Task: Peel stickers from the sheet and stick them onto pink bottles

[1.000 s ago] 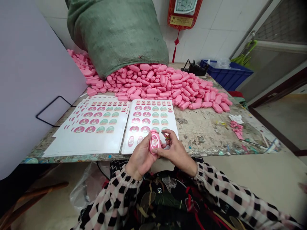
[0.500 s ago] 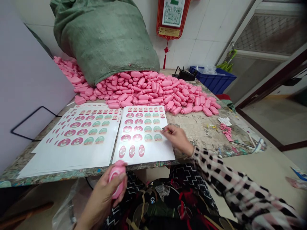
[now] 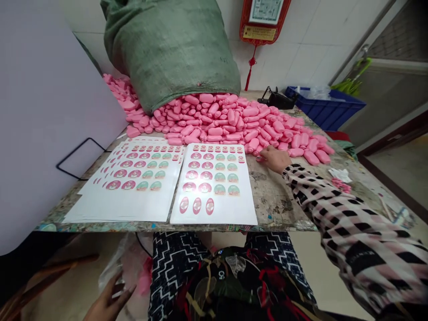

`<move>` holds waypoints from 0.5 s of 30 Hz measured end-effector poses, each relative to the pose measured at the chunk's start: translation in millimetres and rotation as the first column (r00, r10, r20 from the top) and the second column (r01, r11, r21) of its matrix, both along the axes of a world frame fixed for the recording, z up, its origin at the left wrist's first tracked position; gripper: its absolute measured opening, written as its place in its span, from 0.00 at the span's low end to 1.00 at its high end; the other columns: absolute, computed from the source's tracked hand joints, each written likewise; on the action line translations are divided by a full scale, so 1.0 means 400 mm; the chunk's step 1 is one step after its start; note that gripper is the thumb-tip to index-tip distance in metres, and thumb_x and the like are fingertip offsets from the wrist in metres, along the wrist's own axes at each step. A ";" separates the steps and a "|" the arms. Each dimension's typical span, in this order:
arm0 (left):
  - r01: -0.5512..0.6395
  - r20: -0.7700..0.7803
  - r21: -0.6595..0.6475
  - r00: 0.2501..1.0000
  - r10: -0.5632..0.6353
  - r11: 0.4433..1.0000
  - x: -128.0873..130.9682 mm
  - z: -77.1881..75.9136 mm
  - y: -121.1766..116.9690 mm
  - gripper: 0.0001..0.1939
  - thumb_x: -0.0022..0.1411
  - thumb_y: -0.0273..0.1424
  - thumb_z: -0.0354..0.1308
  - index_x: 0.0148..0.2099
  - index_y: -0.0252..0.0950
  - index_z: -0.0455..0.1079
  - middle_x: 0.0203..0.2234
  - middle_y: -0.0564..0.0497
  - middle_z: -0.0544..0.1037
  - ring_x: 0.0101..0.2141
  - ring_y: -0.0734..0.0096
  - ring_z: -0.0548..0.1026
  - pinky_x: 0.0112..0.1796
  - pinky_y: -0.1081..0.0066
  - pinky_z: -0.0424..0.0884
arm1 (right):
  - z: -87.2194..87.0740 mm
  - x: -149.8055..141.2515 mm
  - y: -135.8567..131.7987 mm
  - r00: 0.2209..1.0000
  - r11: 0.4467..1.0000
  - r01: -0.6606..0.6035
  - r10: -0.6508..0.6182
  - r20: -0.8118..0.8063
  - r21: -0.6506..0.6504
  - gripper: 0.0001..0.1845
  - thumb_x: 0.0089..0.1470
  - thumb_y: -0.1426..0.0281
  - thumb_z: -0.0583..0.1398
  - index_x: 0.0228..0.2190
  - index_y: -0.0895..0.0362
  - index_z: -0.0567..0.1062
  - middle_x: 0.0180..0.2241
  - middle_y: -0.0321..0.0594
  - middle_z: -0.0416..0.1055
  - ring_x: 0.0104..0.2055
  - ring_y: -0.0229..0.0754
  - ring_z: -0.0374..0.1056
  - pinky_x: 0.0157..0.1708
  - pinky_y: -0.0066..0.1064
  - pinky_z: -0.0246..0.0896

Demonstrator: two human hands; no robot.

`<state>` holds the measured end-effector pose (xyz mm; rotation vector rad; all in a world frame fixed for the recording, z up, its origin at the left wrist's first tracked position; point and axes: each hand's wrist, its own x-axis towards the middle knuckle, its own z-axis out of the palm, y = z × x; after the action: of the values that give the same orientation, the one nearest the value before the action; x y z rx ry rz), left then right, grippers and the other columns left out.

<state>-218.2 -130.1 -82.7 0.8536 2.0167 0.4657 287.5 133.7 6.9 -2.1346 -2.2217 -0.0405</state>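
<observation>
My right hand is at the front edge of a heap of small pink plastic bottles. Its fingers are pinched together, with something small at the tips that I cannot make out. My left hand is low at the left, below the table edge, fingers apart and nothing in them. Beside it hangs a clear plastic bag with pink things inside. A sheet of stickers in pink, green and red lies in front of me. Left of it is a fanned stack of similar sheets.
A big green sack lies tipped behind the heap. At the back right are a black object and a blue bin. Crumpled white paper and pink scraps lie to the right. A black wire frame juts out left.
My left hand has let go of the pink bottle and dropped down beside the bag. My right hand has moved from the sticker sheet to the heap. The view has shifted.
</observation>
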 end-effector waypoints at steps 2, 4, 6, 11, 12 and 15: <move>0.062 0.085 -0.053 0.995 -0.058 0.997 0.030 0.049 0.031 0.31 0.37 0.51 0.60 0.41 0.38 0.68 0.29 0.45 0.74 0.32 0.53 0.73 0.32 0.61 0.69 | 0.007 -0.002 -0.016 0.999 0.998 0.017 -0.014 -0.050 0.067 0.19 0.52 0.61 0.57 0.41 0.60 0.73 0.45 0.50 0.65 0.42 0.45 0.65 0.34 0.33 0.52; 0.163 0.176 -0.025 0.972 -0.156 0.986 0.083 0.115 0.064 0.26 0.37 0.51 0.61 0.36 0.38 0.72 0.25 0.48 0.74 0.28 0.58 0.72 0.29 0.65 0.68 | 0.021 -0.026 -0.049 0.975 0.981 0.065 -0.024 -0.222 0.182 0.18 0.48 0.60 0.60 0.39 0.59 0.73 0.42 0.48 0.67 0.40 0.45 0.65 0.33 0.33 0.54; 0.245 0.253 0.077 0.933 -0.257 0.966 0.155 0.182 0.094 0.22 0.44 0.48 0.60 0.38 0.39 0.74 0.23 0.50 0.74 0.25 0.65 0.70 0.28 0.68 0.66 | 0.038 -0.082 -0.104 0.853 0.964 0.104 0.040 -0.521 0.243 0.18 0.45 0.59 0.61 0.36 0.58 0.72 0.37 0.44 0.68 0.37 0.43 0.64 0.32 0.32 0.55; 0.317 0.546 0.292 0.720 -0.430 0.902 0.355 0.252 0.155 0.23 0.55 0.40 0.56 0.53 0.40 0.67 0.28 0.51 0.75 0.24 0.73 0.69 0.29 0.70 0.67 | 0.061 -0.302 -0.297 0.138 0.998 -0.045 -0.043 -0.989 -0.050 0.16 0.43 0.58 0.62 0.29 0.56 0.68 0.27 0.34 0.67 0.27 0.35 0.60 0.25 0.27 0.55; 0.297 0.581 0.341 0.679 -0.449 0.892 0.387 0.245 0.163 0.26 0.55 0.39 0.57 0.56 0.40 0.64 0.32 0.49 0.75 0.26 0.72 0.70 0.30 0.70 0.68 | 0.060 -0.343 -0.333 0.024 0.992 -0.069 -0.105 -0.994 -0.106 0.16 0.42 0.59 0.63 0.29 0.55 0.67 0.26 0.33 0.66 0.26 0.34 0.60 0.24 0.26 0.54; 0.156 0.663 0.469 0.589 -0.463 0.869 0.453 0.209 0.179 0.27 0.57 0.38 0.56 0.58 0.40 0.60 0.44 0.45 0.73 0.38 0.66 0.73 0.41 0.65 0.69 | 0.045 -0.433 -0.415 -0.229 0.954 -0.195 -0.271 -0.935 -0.229 0.16 0.42 0.61 0.64 0.29 0.55 0.64 0.25 0.30 0.64 0.24 0.32 0.58 0.23 0.24 0.53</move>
<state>-37.1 -58.7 0.7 0.9957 0.9613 0.8461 114.5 -32.4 24.9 -1.1098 -0.9537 1.5643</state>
